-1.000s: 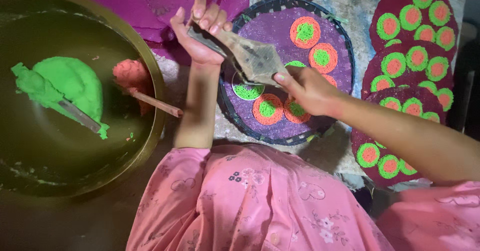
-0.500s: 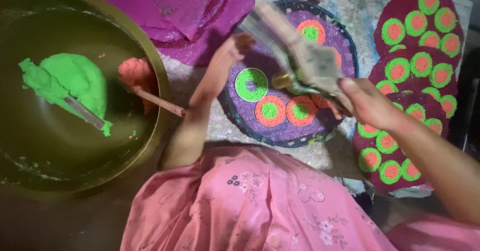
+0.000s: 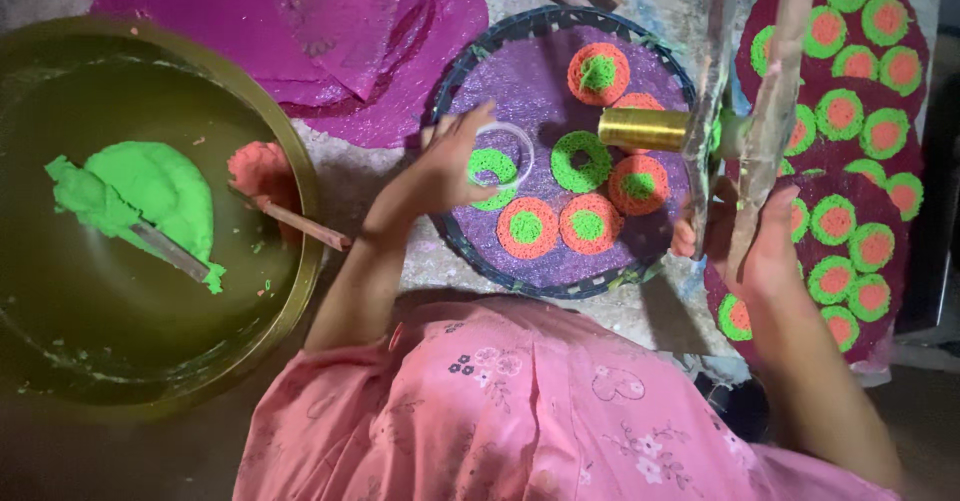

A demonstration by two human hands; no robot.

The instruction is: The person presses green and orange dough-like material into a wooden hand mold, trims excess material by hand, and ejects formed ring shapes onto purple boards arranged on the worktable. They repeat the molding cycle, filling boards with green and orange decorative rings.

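Note:
My left hand point(image 3: 447, 169) holds a small clear ring point(image 3: 502, 153) down on a green disc at the near left of the round basket tray point(image 3: 455, 83), which is lined with a purple sheet. Several orange and green dough rings point(image 3: 587, 223) lie on that sheet. Over the tray's right edge, my right hand point(image 3: 752, 243) grips a wooden press point(image 3: 748, 111) by its two long handles. The press stands upright, its brass cylinder point(image 3: 645, 129) pointing left over the tray.
A large brass bowl point(image 3: 285, 141) at the left holds green dough point(image 3: 150, 193), a lump of orange dough point(image 3: 258, 169) and two sticks. Magenta sheets point(image 3: 330, 36) lie behind. Stacked sheets with finished rings point(image 3: 860, 251) fill the right side.
My right hand has swung the press to the right and stood it upright. My left hand has let go of the press and come down onto the tray with the clear ring.

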